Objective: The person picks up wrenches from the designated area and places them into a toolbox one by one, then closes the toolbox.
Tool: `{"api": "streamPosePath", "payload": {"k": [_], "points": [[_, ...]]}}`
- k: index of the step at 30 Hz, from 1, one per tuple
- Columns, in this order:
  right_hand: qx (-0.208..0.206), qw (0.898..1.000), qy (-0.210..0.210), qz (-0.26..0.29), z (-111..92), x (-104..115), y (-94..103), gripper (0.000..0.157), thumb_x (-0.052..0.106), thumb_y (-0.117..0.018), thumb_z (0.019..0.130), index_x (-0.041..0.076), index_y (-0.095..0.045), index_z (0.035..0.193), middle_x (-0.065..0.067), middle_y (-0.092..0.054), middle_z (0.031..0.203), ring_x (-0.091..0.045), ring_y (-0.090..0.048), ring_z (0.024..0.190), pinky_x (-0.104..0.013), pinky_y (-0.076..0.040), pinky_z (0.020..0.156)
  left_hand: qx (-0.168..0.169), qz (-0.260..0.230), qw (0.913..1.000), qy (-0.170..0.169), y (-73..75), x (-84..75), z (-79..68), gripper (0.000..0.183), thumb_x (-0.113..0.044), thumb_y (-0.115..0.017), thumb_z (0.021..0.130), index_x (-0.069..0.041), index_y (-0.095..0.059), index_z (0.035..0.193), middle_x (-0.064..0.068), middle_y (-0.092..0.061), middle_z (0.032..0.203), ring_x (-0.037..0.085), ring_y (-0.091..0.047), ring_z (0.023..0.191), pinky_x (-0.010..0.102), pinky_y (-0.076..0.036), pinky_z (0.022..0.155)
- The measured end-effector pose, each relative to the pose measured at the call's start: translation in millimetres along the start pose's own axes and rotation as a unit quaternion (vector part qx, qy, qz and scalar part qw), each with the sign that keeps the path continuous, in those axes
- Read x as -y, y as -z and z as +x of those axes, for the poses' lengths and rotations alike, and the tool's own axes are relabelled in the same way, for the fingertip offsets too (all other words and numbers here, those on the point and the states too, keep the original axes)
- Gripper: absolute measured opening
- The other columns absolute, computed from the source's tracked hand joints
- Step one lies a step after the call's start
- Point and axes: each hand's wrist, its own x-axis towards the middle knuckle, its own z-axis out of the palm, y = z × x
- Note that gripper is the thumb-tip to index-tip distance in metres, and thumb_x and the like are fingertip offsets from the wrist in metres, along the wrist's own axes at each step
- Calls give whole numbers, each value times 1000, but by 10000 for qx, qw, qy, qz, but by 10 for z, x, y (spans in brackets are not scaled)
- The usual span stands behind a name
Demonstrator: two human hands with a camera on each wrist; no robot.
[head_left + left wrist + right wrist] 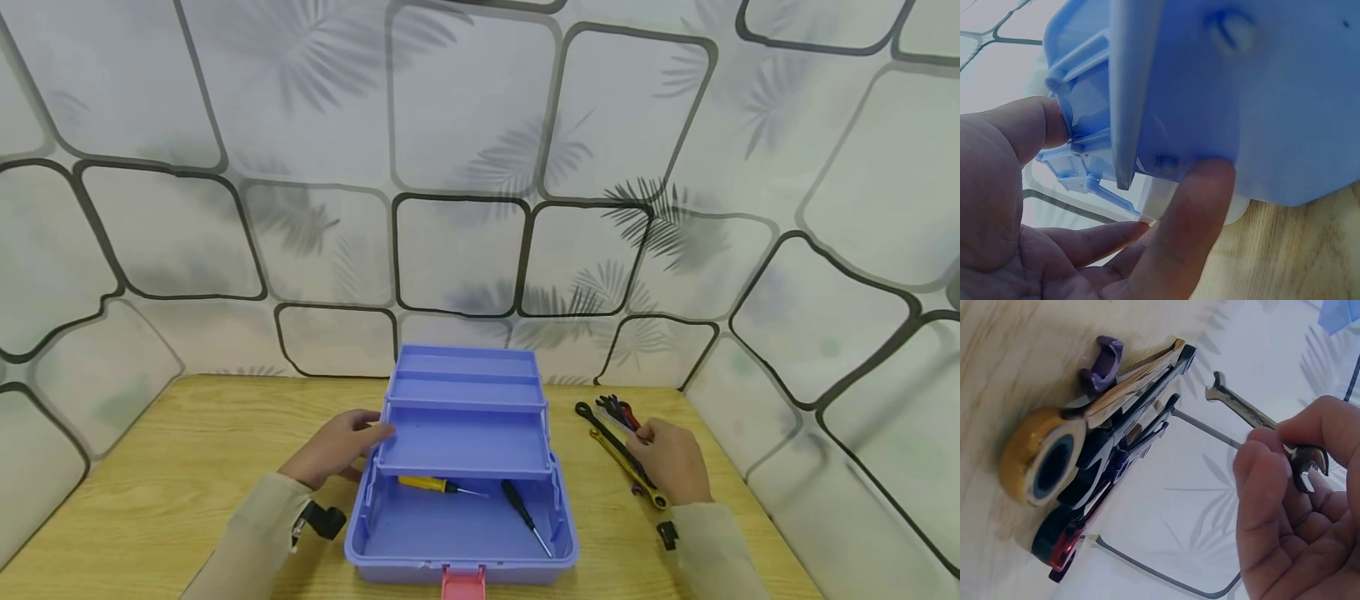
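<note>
A blue-purple toolbox [457, 533] stands open on the table, its stepped trays [468, 437] raised. My left hand [333, 450] holds the left side of the trays, the thumb at the edge and the other fingers along the outside. In the left wrist view, a fingertip presses on the blue plastic [1197, 106]. My right hand [671, 462] pinches a small silver open-end wrench [1244, 407] between thumb and fingers, above a pile of wrenches. That pile includes a gold ratchet wrench [628, 468], a black one [611, 421], and red and purple ones.
Inside the toolbox's lower part lie a yellow-handled screwdriver [423, 482] and a black-handled screwdriver [517, 502]. A pink latch [463, 583] hangs at the front. The wooden table [217, 458] meets patterned fabric walls [465, 258] at the back and sides.
</note>
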Motion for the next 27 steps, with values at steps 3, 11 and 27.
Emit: {"api": "streamPosePath", "payload": {"k": [3, 11, 27], "points": [[-229, 9996, 173, -1, -3, 24, -9, 12, 12, -70, 94, 0, -73, 93, -11, -73, 80, -15, -50, 55, -31, -45, 56, 19, -4, 10000, 3, 1, 0, -5, 77, -43, -66, 100, 9, -39, 151, 32, -56, 139, 37, -68, 109, 50, -64, 73], [-803, 9946, 647, 89, 10, 91, -57, 8, 11, -71, 93, 4, -75, 94, -12, -75, 84, -13, -50, 54, -35, -49, 59, 32, 28, 10000, 28, 9, 0, 2, 78, -44, -66, 100, 9, -39, 151, 31, -59, 135, 37, -68, 109, 51, -64, 74], [-1980, 9643, 1759, -70, 43, 123, -183, 5, 1, -78, 83, 3, -75, 85, -5, -67, 71, -10, -52, 57, -31, -44, 51, -46, 17, 10000, 78, 7, -31, -23, 78, -45, -65, 100, 9, -40, 150, 30, -62, 132, 34, -72, 100, 50, -64, 72]]}}
